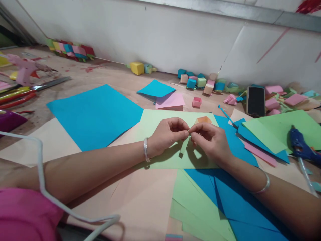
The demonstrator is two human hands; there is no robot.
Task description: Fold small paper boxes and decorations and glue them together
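Note:
My left hand (170,135) and my right hand (209,139) meet above a light green sheet (155,160), fingertips pinched together. Between them is a narrow green paper strip (185,146), its free end hanging down toward the sheet. Both hands appear to grip its upper end, which the fingers partly cover. Just behind my right hand sits a small orange paper piece (203,119). A small pink open paper box (197,102) stands farther back.
Blue sheets (100,113) and peach sheets (130,201) spread around. Small paper boxes (192,83) line the wall beside a phone (255,101). A blue glue gun (301,144) lies right; scissors (50,83) and a pink glue gun (23,68) left. A white cable (41,167) crosses my left forearm.

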